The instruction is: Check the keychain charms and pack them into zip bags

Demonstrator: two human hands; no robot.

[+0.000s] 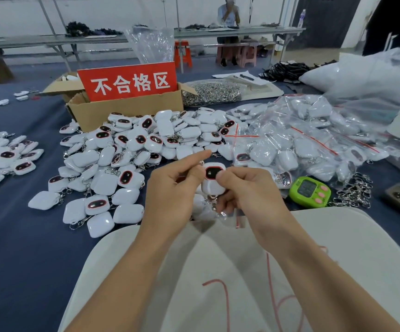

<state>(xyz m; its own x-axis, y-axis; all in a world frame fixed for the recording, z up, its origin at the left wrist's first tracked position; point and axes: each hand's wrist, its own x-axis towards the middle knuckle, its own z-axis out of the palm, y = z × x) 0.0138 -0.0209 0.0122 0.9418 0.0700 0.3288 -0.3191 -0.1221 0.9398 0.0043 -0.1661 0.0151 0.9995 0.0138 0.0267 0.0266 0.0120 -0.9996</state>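
A white keychain charm (212,179) with a dark, red-rimmed oval face was held upright between two bare hands above the near edge of a blue-covered table (26,236). The left hand (172,190) pinched the charm's left side with thumb and curled fingers, its forefinger stretched straight out over the charm's top. The right hand (249,191) pressed its thumb on the right edge of the face. Its lower fingers were curled round the charm's ring and a clear zip bag (238,218) with a red strip, which hung beneath the grip. Just right of the right hand sat a green timer (310,191) with pink buttons, with a tangle of metal chains (354,194) beside it. A heap of loose charms (132,149) spread to the left of the grip and beyond it. Beyond the grip to the right, bagged charms (302,144) lay in a pile. Farther back stood an open cardboard box (127,112) bearing a red sign (128,81), with a mass of metal rings (212,93) to its right.
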